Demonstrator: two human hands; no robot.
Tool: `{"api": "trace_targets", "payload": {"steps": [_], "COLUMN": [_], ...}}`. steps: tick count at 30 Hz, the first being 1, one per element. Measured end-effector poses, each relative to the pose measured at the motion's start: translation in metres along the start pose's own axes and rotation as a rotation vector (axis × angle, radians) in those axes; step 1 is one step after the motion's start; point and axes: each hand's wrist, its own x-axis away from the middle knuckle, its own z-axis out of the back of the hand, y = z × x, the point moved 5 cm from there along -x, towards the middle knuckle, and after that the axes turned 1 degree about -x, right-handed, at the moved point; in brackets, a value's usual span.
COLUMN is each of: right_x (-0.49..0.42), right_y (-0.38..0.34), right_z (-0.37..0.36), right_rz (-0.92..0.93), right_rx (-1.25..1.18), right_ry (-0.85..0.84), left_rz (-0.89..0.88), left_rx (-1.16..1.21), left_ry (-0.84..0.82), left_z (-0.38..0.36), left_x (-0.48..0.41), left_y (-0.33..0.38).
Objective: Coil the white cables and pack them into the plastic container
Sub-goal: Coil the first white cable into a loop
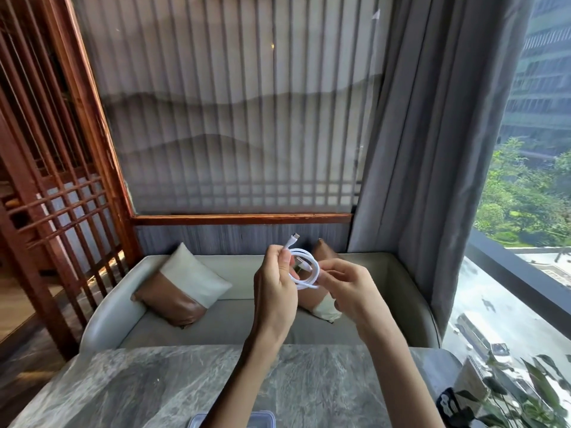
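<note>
A white cable (312, 267) is wound into a small round coil, held up in the air above the far edge of the table. My left hand (275, 291) pinches the coil's left side, and one plug end sticks up past its fingers. My right hand (349, 288) grips the coil's lower right side. The clear plastic container (262, 417) shows only as a rim at the bottom edge, partly hidden behind my left forearm.
A grey marble table (154, 387) fills the foreground. Behind it stands a grey sofa (114, 316) with a brown-and-white cushion (182, 288). A leafy plant (525, 396) and a dark object (448, 406) sit at the table's right end, beside the window.
</note>
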Motion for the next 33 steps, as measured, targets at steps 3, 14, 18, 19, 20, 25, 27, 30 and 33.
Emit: {"api": "trace_targets", "payload": {"steps": [3, 14, 18, 19, 20, 25, 27, 30, 33], "right_x": [0.002, 0.005, 0.007, 0.006, 0.006, 0.008, 0.012, 0.01, -0.004], "right_y": [-0.004, 0.004, -0.012, -0.014, -0.014, -0.008, -0.007, -0.001, 0.012], "right_z": [-0.001, 0.005, -0.012, -0.015, -0.017, -0.015, -0.009, -0.001, 0.0], "right_rz": [-0.054, -0.069, 0.319, 0.359, 0.378, 0.483, 0.546, 0.436, 0.148], "right_rx": [-0.108, -0.223, 0.234, 0.282, 0.308, 0.27, 0.015, -0.363, -0.379], "right_ry": [-0.093, -0.193, -0.069, 0.017, 0.082, 0.205, 0.315, 0.487, 0.437], "left_rz": [0.011, -0.008, -0.071, -0.078, -0.088, -0.129, -0.168, -0.227, -0.279], "left_rx": [-0.009, -0.202, -0.249, -0.225, -0.211, -0.257, -0.257, -0.167, -0.162], "left_ry": [0.004, 0.126, 0.131, 0.124, 0.116, 0.106, 0.104, 0.075, 0.02], "left_z": [-0.002, -0.003, -0.004, -0.004, -0.005, -0.003, -0.004, -0.01, -0.015], "left_x": [0.004, 0.01, 0.009, 0.009, 0.009, 0.011, 0.015, 0.02, 0.02], "left_y": [0.001, -0.001, 0.006, 0.007, 0.008, 0.007, 0.009, 0.019, 0.016]}}
